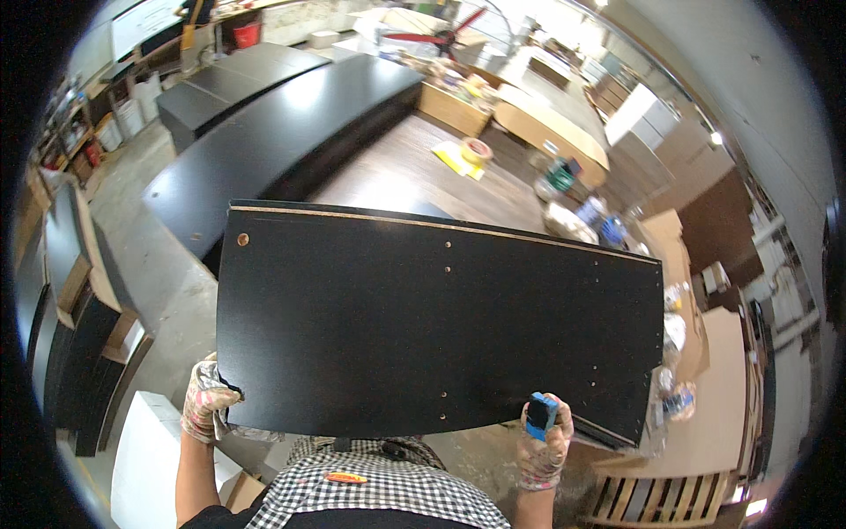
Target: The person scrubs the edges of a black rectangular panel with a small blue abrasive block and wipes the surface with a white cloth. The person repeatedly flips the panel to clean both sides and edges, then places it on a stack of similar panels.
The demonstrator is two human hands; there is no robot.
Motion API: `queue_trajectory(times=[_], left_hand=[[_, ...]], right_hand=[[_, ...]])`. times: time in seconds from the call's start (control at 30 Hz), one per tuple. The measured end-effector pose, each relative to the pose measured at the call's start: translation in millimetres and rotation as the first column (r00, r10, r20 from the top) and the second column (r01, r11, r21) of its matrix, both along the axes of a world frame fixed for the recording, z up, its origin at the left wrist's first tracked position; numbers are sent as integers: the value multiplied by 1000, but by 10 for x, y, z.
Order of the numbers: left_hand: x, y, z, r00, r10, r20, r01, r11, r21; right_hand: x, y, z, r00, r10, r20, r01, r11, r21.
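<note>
Gripping black panel (432,326) | left hand (207,401) corner | right hand (545,441) blue block (540,414)

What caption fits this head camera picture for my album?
Gloved left hand and right hand, with a blue block, hold a black board in a workshop.

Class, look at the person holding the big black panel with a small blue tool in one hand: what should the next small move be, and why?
Probably set the black panel flat on the dark worktop ahead. The gloved left hand grips only its near corner, and the right hand also holds a blue tool at the near edge, so support looks thin.
</note>
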State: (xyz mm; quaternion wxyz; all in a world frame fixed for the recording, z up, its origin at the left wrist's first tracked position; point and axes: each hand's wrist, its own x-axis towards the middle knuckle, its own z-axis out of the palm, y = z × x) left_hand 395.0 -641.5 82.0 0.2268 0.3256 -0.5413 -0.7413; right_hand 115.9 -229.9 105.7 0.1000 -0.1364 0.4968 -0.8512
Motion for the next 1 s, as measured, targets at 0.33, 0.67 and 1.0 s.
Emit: queue_trajectory(times=[0.33, 0.67, 1.0], left_hand=[[1831, -394, -1052, 879, 468, 85, -451, 877, -164], [2202, 169, -1498, 668, 731, -138, -742, 643, -188], [807, -178, -907, 484, 862, -151, -873, 488, -7]], right_hand=[[-165, -1964, 106, 836, 528, -150, -545, 832, -108], [-646, -3887, -23, 613, 787, -71, -788, 603, -124], [-1484, -5076, -124, 545, 835, 73, -836, 548, -29]])
